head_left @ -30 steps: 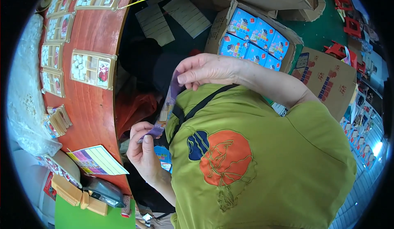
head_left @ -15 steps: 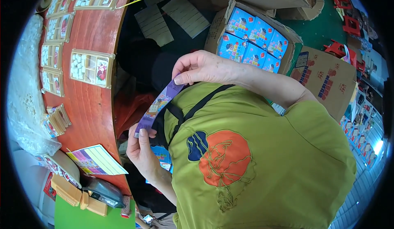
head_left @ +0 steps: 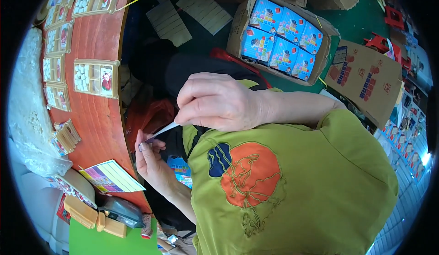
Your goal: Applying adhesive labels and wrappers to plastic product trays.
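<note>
Curving down the left, the red table (head_left: 98, 113) carries rows of shallow trays (head_left: 95, 77) with white pieces, its edge close beside the lower hand. Behind lies an open carton of blue boxes (head_left: 283, 37). Both hands share a thin pale strip (head_left: 162, 131) over the lap, its long axis slanting from upper right to lower left. The right hand (head_left: 219, 102) pinches the upper end with curled fingers; the left hand (head_left: 153, 161) grips the lower end. Room between table edge and body is narrow.
</note>
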Available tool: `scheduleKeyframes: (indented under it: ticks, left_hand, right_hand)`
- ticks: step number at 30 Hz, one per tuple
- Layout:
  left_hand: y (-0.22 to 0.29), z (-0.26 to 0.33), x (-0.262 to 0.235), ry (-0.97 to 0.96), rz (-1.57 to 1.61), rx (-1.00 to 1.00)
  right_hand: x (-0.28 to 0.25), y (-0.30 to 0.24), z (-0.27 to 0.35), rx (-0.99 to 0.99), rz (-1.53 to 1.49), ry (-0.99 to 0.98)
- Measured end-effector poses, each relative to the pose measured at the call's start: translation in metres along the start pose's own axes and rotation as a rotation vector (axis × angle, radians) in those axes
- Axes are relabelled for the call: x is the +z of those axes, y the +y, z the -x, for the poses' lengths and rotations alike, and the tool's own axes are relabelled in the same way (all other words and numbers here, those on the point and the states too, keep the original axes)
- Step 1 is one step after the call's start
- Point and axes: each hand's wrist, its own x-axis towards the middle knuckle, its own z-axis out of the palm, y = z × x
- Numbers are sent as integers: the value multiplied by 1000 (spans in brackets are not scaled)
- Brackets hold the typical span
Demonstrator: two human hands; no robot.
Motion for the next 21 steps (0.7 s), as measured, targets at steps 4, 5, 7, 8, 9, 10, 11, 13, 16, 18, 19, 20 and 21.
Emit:
scheduleKeyframes:
  ticks: [4, 5, 7, 8, 9, 10, 11, 13, 16, 18, 19, 20, 21]
  left_hand:
    - [6, 3, -4, -10, 30, 45]
    - [7, 2, -9, -56, 69, 41]
    - [7, 1, -9, -59, 104, 33]
    - [8, 0, -9, -59, 142, 29]
    - [9, 0, -6, -59, 147, 31]
    - [10, 0, -4, -48, 168, 43]
    - [11, 0, -1, -36, 191, 56]
    - [17, -2, 2, -17, 198, 69]
    - [16, -6, 0, 45, 234, 31]
    - [11, -8, -3, 109, 271, -5]
    - [6, -10, -2, 84, 309, -58]
    - [4, -16, 0, 62, 347, -98]
    - [3, -20, 6, 68, 345, -106]
  right_hand:
    - [-3, -9, -4, -80, 15, 24]
    - [-5, -11, -5, -75, 17, 28]
    - [-9, -13, -6, 20, -21, 12]
    - [-8, -11, -7, 19, -19, 10]
    - [-7, -8, -7, 23, -48, 46]
    - [-5, -4, -8, 26, -83, 77]
    - [-6, -2, -10, 52, -95, 77]
    - [-8, 1, -16, 59, -84, 68]
    - [-12, 3, -32, 46, -54, 30]
    - [-11, 4, -43, 40, -27, 33]
    - [-13, 8, -45, 37, -18, 28]
    - [-17, 10, -48, 70, 38, 20]
    - [-20, 14, -51, 72, 106, 24]
